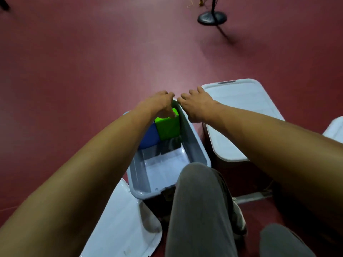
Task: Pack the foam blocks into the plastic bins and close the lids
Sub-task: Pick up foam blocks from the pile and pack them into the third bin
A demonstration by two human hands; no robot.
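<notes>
place: indoor room, kind unclear | red floor (92,52) | black stand base (212,18)

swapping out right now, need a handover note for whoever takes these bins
Left hand: curled over the open bin's far rim, thumb on the green block; grip unclear.
Right hand: open, resting on that rim's right corner.
Done: green block and blue block sit in the open bin; closed bin stands on its right.
Left: fit the loose lid, lying near left; no other blocks in view.

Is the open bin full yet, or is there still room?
Partly filled. A green block and a blue block sit at the far end of the open bin; its near half shows bare bottom.
</notes>
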